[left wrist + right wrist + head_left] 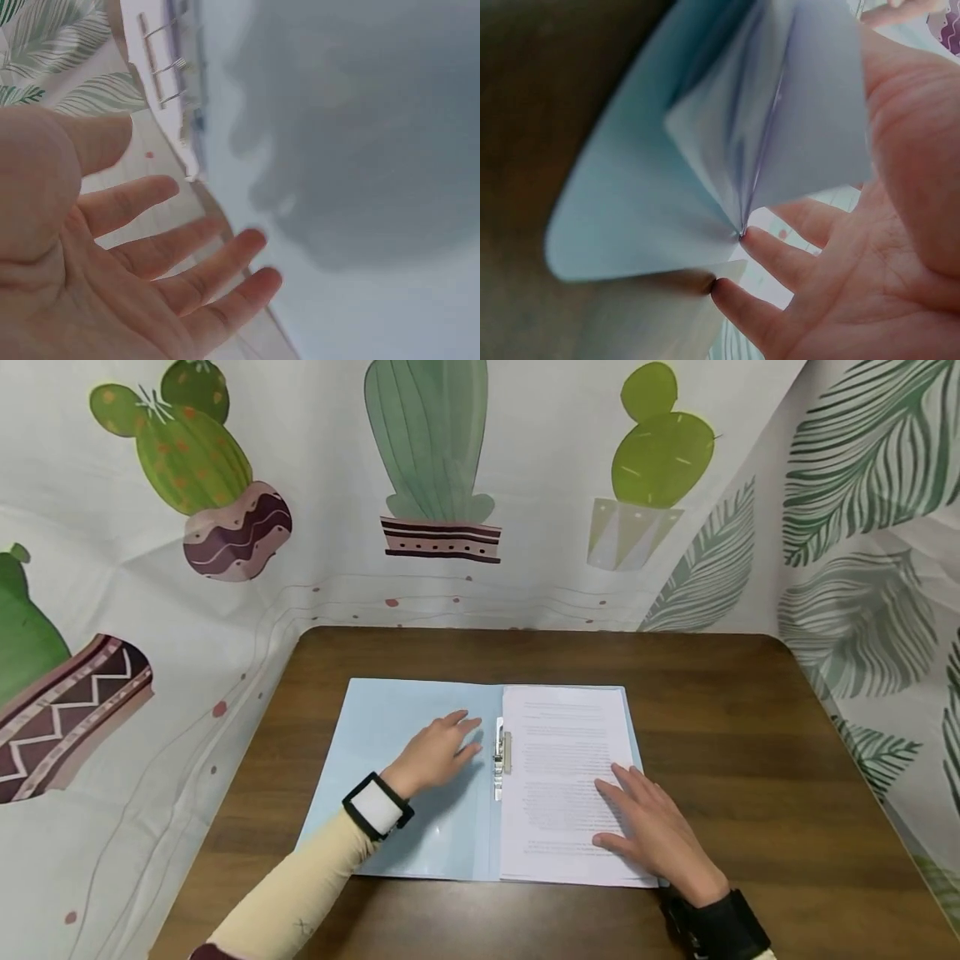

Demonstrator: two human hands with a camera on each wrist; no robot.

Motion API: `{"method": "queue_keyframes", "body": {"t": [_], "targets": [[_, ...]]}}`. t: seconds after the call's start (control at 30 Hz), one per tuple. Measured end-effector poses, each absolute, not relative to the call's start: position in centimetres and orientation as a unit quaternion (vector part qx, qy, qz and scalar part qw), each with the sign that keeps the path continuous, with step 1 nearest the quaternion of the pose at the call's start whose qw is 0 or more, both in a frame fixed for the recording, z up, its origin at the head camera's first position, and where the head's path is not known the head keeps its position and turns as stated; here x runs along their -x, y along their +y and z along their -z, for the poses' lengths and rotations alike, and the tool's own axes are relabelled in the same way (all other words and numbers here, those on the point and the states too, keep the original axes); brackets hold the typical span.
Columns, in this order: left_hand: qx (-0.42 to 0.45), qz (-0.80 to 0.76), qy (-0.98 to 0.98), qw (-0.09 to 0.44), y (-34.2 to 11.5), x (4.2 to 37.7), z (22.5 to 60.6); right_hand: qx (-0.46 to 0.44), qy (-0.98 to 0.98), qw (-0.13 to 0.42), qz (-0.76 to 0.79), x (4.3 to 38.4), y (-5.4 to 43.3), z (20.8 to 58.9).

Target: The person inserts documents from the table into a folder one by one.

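A light blue folder [375,718] lies spread open on the table. Its right side carries a stack of printed white sheets [555,735], with a metal clip [498,768] along the spine. My left hand [435,756] is over the bare left cover near the clip, palm down, fingers apart and holding nothing; its shadow falls on the cover. Over the right edge of the sheets spreads my right hand [652,827], fingers extended. In the right wrist view its fingertips [759,238] are right at the edges of the sheets and the folder's rounded corner [622,210].
Brown wooden table [750,760] surrounds the folder. Behind it hangs a white cloth [315,510] printed with cacti, and at the right one with green leaves. A band with a white plate [377,806] is on the left wrist, a black band [723,927] on the right.
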State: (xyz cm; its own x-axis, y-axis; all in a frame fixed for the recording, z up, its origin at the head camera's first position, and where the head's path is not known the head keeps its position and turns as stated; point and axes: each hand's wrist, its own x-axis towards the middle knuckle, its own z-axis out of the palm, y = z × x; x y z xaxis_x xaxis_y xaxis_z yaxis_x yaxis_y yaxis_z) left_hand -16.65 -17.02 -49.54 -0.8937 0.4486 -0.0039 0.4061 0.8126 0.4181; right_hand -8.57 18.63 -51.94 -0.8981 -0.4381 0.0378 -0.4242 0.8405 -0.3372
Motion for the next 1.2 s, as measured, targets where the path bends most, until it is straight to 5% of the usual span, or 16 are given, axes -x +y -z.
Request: {"method": "queue_keyframes", "body": {"t": [0.53, 1.2], "targets": [[-0.169, -0.207, 0.959, 0.091, -13.2, 21.5, 50.0, 0.227, 0.956, 0.023, 0.186, 8.5, 18.5, 52.7], [-0.26, -0.314, 0.912, -0.04, -14.1, 17.7, 49.5, 0.218, 0.958, 0.02, 0.186, 8.7, 19.2, 52.3]]}}
